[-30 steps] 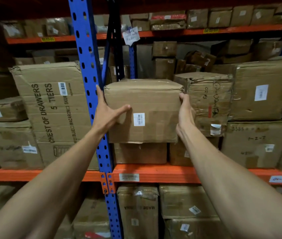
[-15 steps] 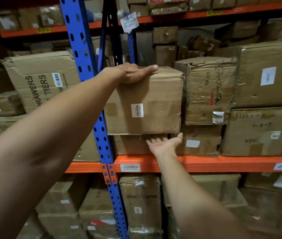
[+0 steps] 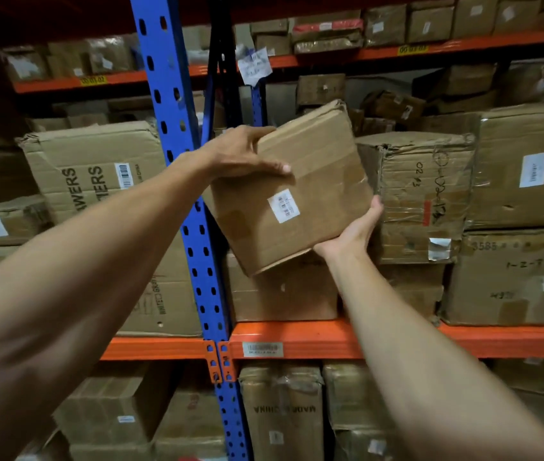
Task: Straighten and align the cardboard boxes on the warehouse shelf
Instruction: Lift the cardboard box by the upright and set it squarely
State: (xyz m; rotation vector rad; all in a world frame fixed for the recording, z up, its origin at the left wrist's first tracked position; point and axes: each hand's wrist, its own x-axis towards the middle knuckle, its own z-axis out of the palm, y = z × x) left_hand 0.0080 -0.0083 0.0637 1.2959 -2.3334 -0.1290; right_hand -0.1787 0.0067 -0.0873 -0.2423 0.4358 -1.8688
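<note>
Tilted box (image 3: 297,191) between both hands

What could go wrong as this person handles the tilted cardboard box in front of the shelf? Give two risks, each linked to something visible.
1. The tilted box appears lifted clear, held only by the left hand on its upper edge and the right hand under a lower corner; it could slip and drop.
2. Its right edge sits close to the crumpled box; swinging it back may snag or crush that torn corner further.
</note>
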